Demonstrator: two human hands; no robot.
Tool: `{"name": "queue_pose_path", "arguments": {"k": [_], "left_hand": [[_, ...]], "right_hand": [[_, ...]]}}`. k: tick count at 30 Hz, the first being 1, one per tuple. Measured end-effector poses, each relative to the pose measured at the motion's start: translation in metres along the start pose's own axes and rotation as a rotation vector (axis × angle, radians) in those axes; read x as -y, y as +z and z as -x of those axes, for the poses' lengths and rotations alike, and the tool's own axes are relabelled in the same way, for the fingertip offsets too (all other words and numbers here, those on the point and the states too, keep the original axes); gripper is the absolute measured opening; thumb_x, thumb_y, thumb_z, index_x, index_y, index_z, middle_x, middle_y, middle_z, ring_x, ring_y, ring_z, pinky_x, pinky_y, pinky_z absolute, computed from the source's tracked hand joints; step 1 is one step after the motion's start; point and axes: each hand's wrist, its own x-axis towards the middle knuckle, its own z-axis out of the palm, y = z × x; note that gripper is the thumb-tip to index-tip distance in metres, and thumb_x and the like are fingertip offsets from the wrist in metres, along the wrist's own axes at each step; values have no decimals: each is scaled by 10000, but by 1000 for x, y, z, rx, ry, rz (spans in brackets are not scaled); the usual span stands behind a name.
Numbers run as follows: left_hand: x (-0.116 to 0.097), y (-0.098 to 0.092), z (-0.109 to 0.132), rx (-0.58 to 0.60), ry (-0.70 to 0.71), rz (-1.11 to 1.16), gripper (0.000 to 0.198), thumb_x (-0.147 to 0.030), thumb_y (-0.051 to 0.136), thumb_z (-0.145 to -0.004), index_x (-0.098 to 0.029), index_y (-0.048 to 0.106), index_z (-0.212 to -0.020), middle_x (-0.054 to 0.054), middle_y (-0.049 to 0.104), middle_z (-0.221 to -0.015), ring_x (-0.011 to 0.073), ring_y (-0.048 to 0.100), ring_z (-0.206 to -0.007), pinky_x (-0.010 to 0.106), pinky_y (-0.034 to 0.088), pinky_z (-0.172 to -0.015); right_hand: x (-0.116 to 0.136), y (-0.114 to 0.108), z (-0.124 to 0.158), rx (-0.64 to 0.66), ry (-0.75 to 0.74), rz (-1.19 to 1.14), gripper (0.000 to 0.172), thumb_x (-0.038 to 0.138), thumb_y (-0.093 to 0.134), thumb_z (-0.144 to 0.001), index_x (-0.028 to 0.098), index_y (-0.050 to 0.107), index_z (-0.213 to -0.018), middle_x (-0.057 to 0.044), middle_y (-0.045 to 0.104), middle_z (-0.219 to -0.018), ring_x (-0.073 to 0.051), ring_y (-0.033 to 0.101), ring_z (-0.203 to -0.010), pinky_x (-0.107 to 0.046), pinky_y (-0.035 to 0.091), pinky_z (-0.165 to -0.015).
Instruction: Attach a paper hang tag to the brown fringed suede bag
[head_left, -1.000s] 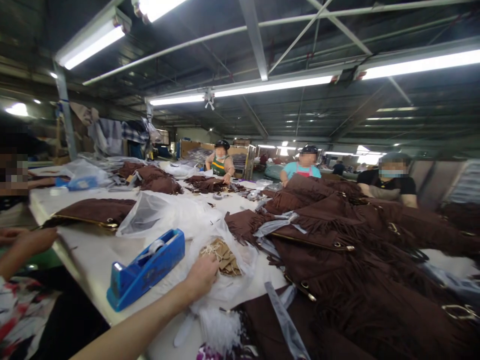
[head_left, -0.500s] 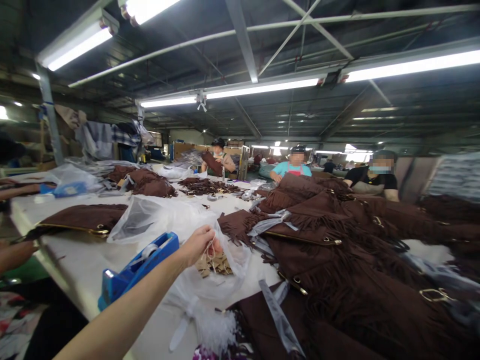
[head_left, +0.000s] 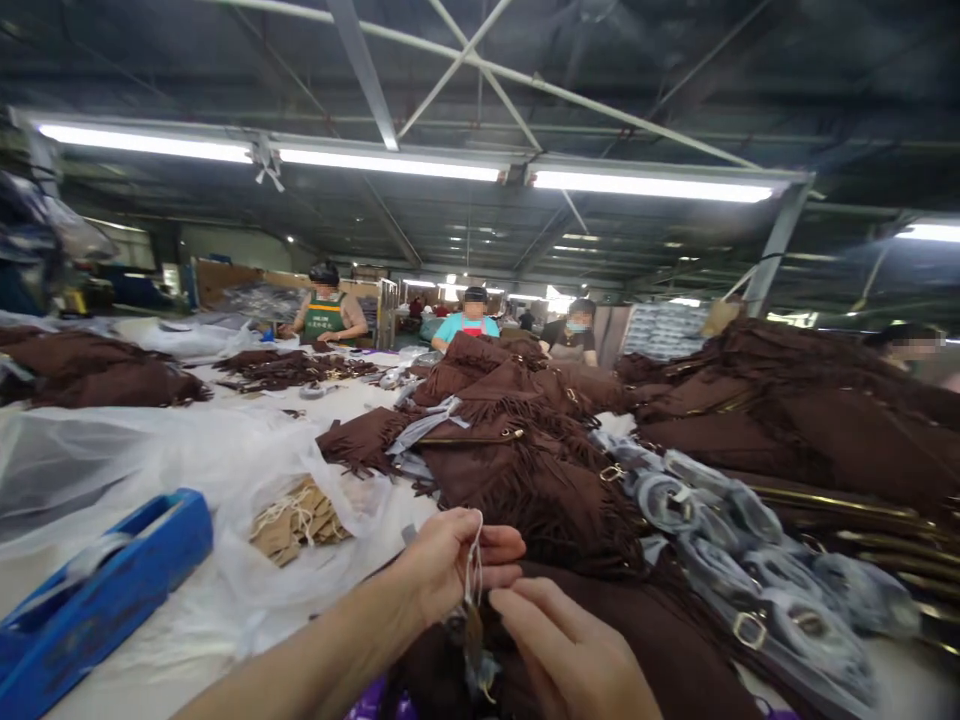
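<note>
Both hands now meet low in the middle: the left hand (head_left: 450, 565), which half a second ago was at the bag (head_left: 300, 520), has come away pinching a white string (head_left: 474, 560) with a tag (head_left: 472, 625) dangling below. Beside it, the right hand (head_left: 574, 655) reaches in, fingers loosely curled, holding nothing. More tags (head_left: 296, 515) lie in the clear bag, left of the hands, over brown fringed bags (head_left: 540, 480).

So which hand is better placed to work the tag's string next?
Probably the right hand: it is free beside the string, which the left hand pinches above the tag.
</note>
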Motion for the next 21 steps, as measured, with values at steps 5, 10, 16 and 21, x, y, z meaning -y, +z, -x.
{"name": "queue_pose_path", "arguments": {"k": [5,10,16,21], "left_hand": [[29,16,-6,67,-47,-6,152,-130,498,-865,-163,475,-718,107,703,-750,181,673,-654,256,490,-623],[44,17,-10,140,-95,-68,176,-147,578,-785,-172,463,-654,-6,560,-573,121,548,-507,208,391,-509],[14,-22,-1,135,99,-263,136,-273,632,-801,-171,542,-807,27,634,-818,148,605,-713,272,468,-686],[-24,-82,4,20,499,-1191,189,-198,458,-844,-165,643,-845,36,642,-799,198,594,-810,306,461,-761]], "right_hand": [[-7,10,-8,-110,4,108,347,57,385,-912,157,653,-1108,-110,704,-937,-204,686,-834,-240,575,-753],[-11,15,-2,-11,78,71,259,45,446,-859,186,663,-874,-77,666,-864,-191,660,-771,-227,561,-685],[-15,-19,13,-256,577,-822,151,341,618,-908,235,668,-813,-73,635,-1151,-242,603,-1089,-333,522,-926],[-37,-64,24,-511,978,-1386,280,416,869,-682,240,684,-797,2,627,-794,-66,526,-482,-130,481,-415]]}}
